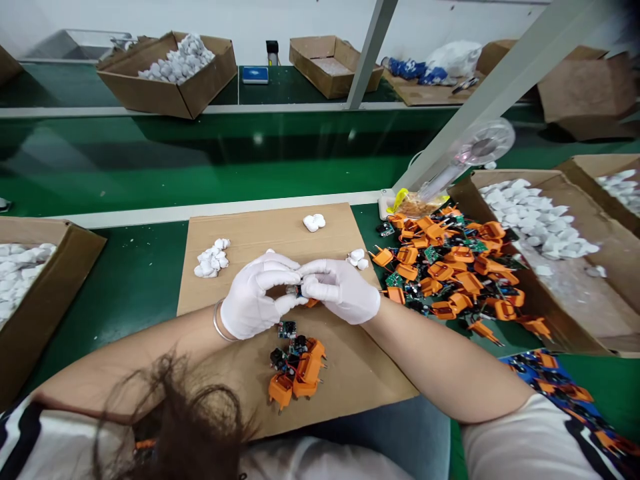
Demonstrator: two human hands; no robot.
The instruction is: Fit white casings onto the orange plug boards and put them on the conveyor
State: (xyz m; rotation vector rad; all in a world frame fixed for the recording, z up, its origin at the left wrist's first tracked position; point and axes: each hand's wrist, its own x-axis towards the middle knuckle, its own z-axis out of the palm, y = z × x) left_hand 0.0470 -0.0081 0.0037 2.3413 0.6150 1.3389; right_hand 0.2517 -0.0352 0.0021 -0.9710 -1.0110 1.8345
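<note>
Both my hands wear white gloves and meet over the middle of the cardboard sheet (350, 360). My left hand (260, 293) pinches a small circuit board (295, 290) at its fingertips. Closed on the same piece from the other side is my right hand (343, 292). A bit of an orange plug housing (312, 303) shows below the right fingers; the gloves hide most of the piece. Nearer my body lie several orange plug housings (310, 367) with circuit boards (287, 329). White putty-like lumps (213, 259) rest left of my hands, with more white lumps (314, 223) beyond and to the right.
A heap of orange plug housings with boards (450, 260) covers the right of the green table. Cardboard boxes of white pieces stand right (600, 293) and left (55, 300). A clear handheld fan (485, 143) leans by the post. Boxes (165, 80) line the back shelf.
</note>
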